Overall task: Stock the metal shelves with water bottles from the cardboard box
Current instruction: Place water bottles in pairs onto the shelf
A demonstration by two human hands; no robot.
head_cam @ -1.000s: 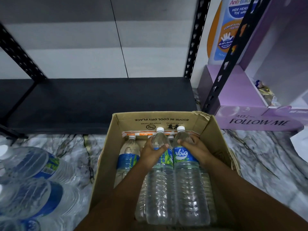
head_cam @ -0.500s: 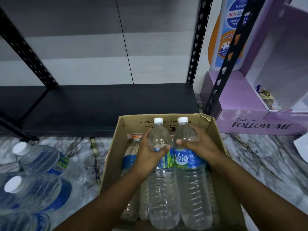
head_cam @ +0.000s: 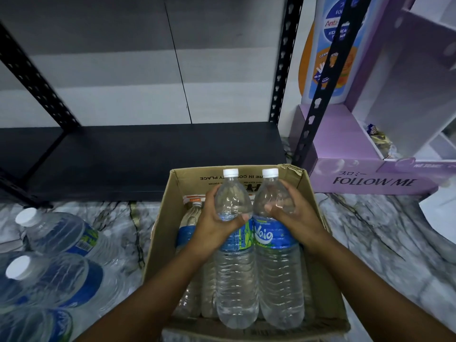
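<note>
We grip two water bottles: left hand [head_cam: 217,225] on the left bottle [head_cam: 234,267], right hand [head_cam: 293,218] on the right bottle [head_cam: 278,265], both above the cardboard box [head_cam: 318,255]. Next step, in our judgement: carry them forward and stand them on the black shelf [head_cam: 148,154].

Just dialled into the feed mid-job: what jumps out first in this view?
Two clear plastic water bottles with white caps, one in the left hand and one in the right hand, held side by side over the open brown cardboard box at bottom centre. Behind the box, the black metal shelf stands bare. At lower left, more clear blue-labelled bottles lie on the marble-patterned floor.
</note>
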